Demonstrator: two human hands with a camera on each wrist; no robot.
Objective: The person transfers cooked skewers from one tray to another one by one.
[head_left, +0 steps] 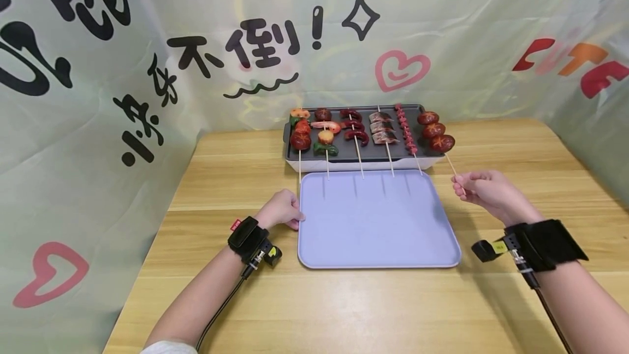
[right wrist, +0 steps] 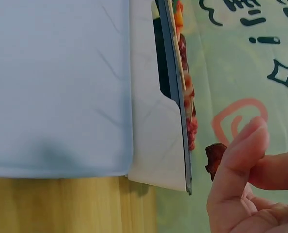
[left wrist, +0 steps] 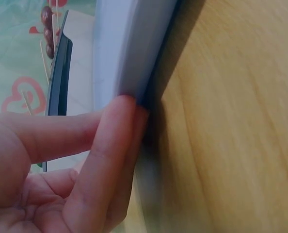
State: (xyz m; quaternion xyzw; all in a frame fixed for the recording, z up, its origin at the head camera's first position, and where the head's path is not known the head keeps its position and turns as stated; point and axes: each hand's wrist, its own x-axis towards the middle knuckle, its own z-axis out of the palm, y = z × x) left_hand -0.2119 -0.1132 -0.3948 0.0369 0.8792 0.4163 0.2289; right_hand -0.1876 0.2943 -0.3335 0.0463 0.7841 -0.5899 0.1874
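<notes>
A pale blue-lilac tray (head_left: 378, 223) lies on the table in front of the grill. My left hand (head_left: 282, 209) pinches the tray's left edge between thumb and fingers, as the left wrist view also shows, with the tray (left wrist: 120, 48) edge at the fingertips. By its wooden stick, my right hand (head_left: 486, 193) pinches a skewer of brown scored mushrooms (head_left: 434, 130), which hang over the grill's right end. In the right wrist view the fingers (right wrist: 241, 160) hide most of that skewer; a bit of mushroom (right wrist: 214, 158) shows behind them.
A dark grill pan on a white base (head_left: 314, 166) stands behind the tray. Several other skewers, including squid-like pieces (head_left: 354, 124), fish (head_left: 383, 127) and small pink pieces (head_left: 405, 127), lie across it, sticks pointing toward the tray. Behind the wooden table (head_left: 236, 179) hangs a printed cloth (head_left: 467, 59).
</notes>
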